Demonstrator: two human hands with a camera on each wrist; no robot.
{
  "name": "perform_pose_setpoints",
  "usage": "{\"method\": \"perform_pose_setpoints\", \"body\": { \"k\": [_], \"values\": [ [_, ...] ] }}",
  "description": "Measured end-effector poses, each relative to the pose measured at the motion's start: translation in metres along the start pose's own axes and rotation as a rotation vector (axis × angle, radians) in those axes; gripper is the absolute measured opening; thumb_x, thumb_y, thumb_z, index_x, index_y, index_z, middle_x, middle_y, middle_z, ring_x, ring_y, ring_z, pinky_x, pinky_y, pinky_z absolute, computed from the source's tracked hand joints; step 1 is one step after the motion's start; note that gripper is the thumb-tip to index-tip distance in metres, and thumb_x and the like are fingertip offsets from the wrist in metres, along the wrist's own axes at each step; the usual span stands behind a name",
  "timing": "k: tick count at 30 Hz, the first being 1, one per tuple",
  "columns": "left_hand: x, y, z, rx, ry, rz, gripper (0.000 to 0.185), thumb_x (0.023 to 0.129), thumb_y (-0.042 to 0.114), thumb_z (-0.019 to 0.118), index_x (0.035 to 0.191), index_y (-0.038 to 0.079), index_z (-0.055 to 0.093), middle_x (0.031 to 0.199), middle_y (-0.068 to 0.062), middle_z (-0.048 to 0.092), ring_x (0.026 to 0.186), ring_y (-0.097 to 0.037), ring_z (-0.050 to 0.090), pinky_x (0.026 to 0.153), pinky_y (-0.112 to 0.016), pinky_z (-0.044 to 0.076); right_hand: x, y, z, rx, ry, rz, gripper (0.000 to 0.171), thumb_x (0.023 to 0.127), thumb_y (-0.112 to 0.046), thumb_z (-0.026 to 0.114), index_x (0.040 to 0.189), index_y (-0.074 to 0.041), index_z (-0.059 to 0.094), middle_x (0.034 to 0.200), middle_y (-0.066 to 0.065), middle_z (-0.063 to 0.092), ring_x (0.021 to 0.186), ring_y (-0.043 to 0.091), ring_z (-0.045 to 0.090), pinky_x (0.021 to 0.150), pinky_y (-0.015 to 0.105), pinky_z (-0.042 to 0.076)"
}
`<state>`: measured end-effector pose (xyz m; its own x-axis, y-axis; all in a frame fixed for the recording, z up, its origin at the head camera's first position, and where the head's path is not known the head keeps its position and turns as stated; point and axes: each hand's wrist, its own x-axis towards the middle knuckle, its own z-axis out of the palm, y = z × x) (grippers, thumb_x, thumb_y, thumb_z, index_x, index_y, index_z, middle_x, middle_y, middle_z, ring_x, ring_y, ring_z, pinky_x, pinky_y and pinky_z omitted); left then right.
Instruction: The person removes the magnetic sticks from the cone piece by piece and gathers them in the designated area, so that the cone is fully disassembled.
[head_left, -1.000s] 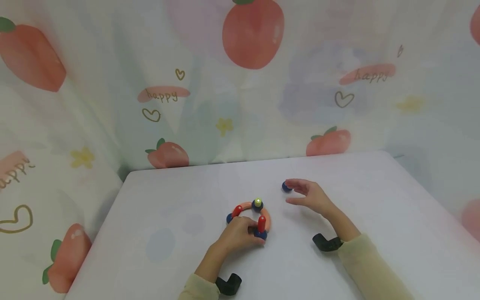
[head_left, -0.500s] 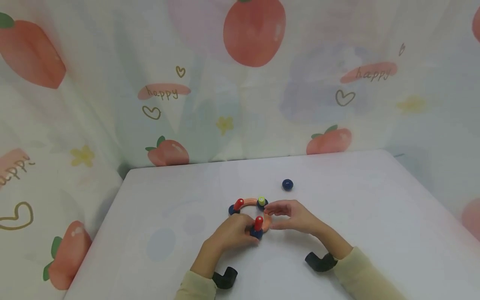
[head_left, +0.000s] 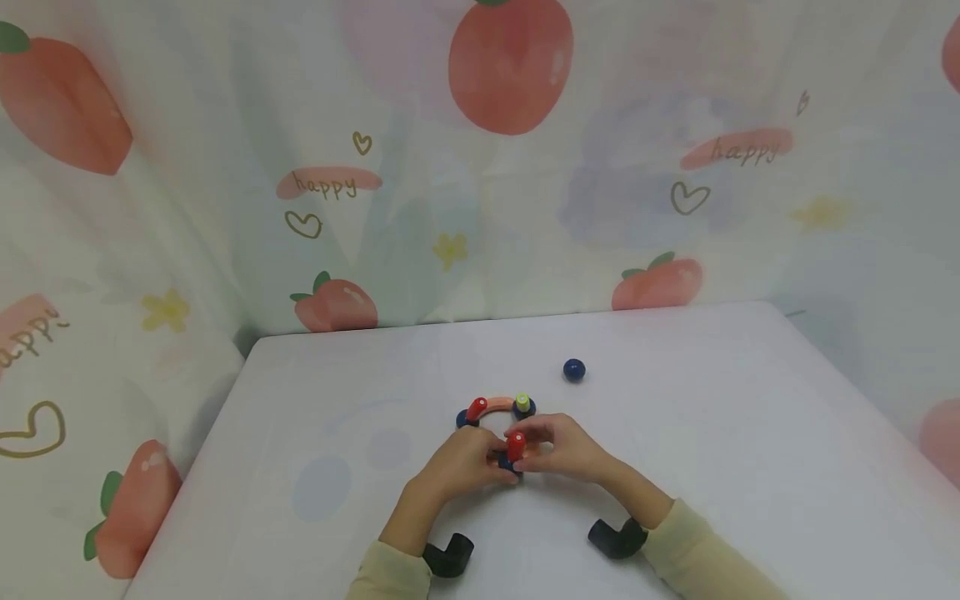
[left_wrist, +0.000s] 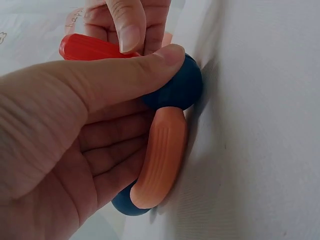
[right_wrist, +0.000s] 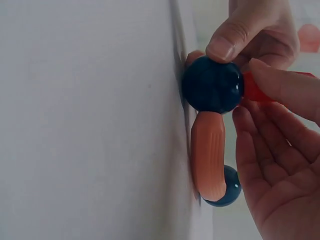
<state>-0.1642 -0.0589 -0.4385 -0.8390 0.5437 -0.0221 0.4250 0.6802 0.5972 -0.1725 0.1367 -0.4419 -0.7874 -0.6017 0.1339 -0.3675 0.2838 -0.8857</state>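
A little ring (head_left: pixel 498 404) made of curved orange plastic bars and shiny blue balls is on the white table (head_left: pixel 345 392). At the front of the ring, closest to the person, is a shiny round blue ball (right_wrist: pixel 212 84). A straight red plastic stick (head_left: pixel 516 447) pokes up from it. Two curved orange plastic bars touch this ball, one going off on each side.

The left hand (head_left: pixel 465 460) is at the front left of the ring, and it pinches the blue ball with its thumb on top. The right hand (head_left: pixel 566 447) is at the front right of the ring, and its thumb and fingers pinch the red stick.

At the left of the ring, another blue ball (head_left: pixel 464 420) has its own red stick (head_left: pixel 476 408). At the back right of the ring, a third blue ball (head_left: pixel 528 411) has a yellow-green stick (head_left: pixel 522 401) on it.

Behind the ring and to its right, well apart from it, one loose shiny blue ball (head_left: pixel 574 370) sits alone. Far behind the ring hangs a pale cloth (head_left: pixel 517 200) with red fruit and the word "happy" on it.
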Motion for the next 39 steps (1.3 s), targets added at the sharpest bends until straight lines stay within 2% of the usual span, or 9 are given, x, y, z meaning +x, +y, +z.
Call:
{"method": "perform_pose_setpoints", "body": {
  "k": [4, 10, 18, 25, 29, 31, 36, 39],
  "values": [
    [-0.001, -0.002, 0.0, 0.004, 0.002, -0.015, 0.03, 0.072, 0.028, 0.079, 0.093, 0.008, 0.072, 0.057, 0.011, 0.052, 0.053, -0.002, 0.042, 0.05, -0.017, 0.035, 0.001, 0.0, 0.004, 0.018, 0.022, 0.018, 0.031, 0.077, -0.01, 0.074, 0.105, 0.001, 0.065, 0.096, 0.006, 0.066, 0.089, 0.017, 0.061, 0.083, 0.037, 0.048],
    [-0.002, -0.002, -0.001, -0.009, -0.01, -0.024, 0.028, 0.072, 0.026, 0.079, 0.092, 0.008, 0.072, 0.056, 0.011, 0.052, 0.052, -0.002, 0.042, 0.049, -0.017, 0.035, -0.001, 0.004, 0.009, 0.017, 0.06, -0.001, 0.026, 0.076, -0.01, 0.075, 0.099, 0.0, 0.067, 0.09, 0.004, 0.066, 0.084, 0.014, 0.061, 0.079, 0.031, 0.05],
    [-0.001, -0.003, -0.002, 0.01, -0.005, -0.015, 0.022, 0.072, 0.026, 0.079, 0.088, 0.011, 0.073, 0.059, 0.013, 0.052, 0.055, -0.003, 0.043, 0.052, -0.017, 0.038, 0.001, 0.003, 0.01, 0.03, 0.082, -0.025, 0.023, 0.075, -0.007, 0.075, 0.096, -0.001, 0.068, 0.088, 0.003, 0.067, 0.082, 0.015, 0.061, 0.08, 0.034, 0.05],
    [0.0, -0.004, -0.003, -0.012, -0.006, -0.017, 0.029, 0.072, 0.024, 0.079, 0.095, 0.007, 0.072, 0.064, 0.012, 0.056, 0.056, -0.002, 0.046, 0.053, -0.017, 0.04, 0.001, 0.003, 0.011, 0.058, 0.123, -0.018, 0.024, 0.074, -0.004, 0.075, 0.095, 0.003, 0.068, 0.089, 0.008, 0.067, 0.084, 0.015, 0.062, 0.081, 0.035, 0.049],
    [0.0, -0.002, -0.004, 0.006, -0.007, -0.022, 0.03, 0.072, 0.024, 0.079, 0.096, 0.008, 0.072, 0.066, 0.012, 0.058, 0.058, -0.001, 0.047, 0.055, -0.016, 0.041, -0.001, 0.003, 0.012, 0.064, 0.132, -0.017, 0.025, 0.074, -0.004, 0.075, 0.096, 0.005, 0.067, 0.09, 0.009, 0.067, 0.085, 0.015, 0.063, 0.082, 0.035, 0.049],
    [0.001, -0.001, -0.003, 0.012, -0.009, -0.019, 0.03, 0.072, 0.024, 0.079, 0.096, 0.009, 0.072, 0.066, 0.013, 0.058, 0.058, -0.001, 0.047, 0.056, -0.016, 0.041, -0.002, 0.001, 0.01, 0.071, 0.155, -0.012, 0.026, 0.074, -0.005, 0.075, 0.097, 0.005, 0.067, 0.089, 0.009, 0.067, 0.086, 0.015, 0.063, 0.082, 0.035, 0.049],
    [0.004, -0.001, -0.002, 0.002, -0.021, -0.028, 0.028, 0.072, 0.026, 0.079, 0.093, 0.01, 0.073, 0.061, 0.012, 0.054, 0.056, -0.003, 0.045, 0.053, -0.017, 0.038, -0.006, -0.009, 0.002, 0.098, 0.287, 0.013, 0.026, 0.075, -0.006, 0.075, 0.097, 0.004, 0.068, 0.087, 0.008, 0.069, 0.086, 0.016, 0.063, 0.081, 0.032, 0.049],
    [0.004, -0.002, -0.003, 0.012, -0.026, -0.031, 0.028, 0.071, 0.027, 0.08, 0.093, 0.01, 0.073, 0.06, 0.011, 0.053, 0.057, -0.003, 0.043, 0.053, -0.018, 0.037, -0.008, -0.011, 0.0, 0.11, 0.299, 0.038, 0.026, 0.075, -0.008, 0.075, 0.097, 0.005, 0.067, 0.087, 0.007, 0.069, 0.086, 0.017, 0.063, 0.082, 0.031, 0.049]
  ]
}}
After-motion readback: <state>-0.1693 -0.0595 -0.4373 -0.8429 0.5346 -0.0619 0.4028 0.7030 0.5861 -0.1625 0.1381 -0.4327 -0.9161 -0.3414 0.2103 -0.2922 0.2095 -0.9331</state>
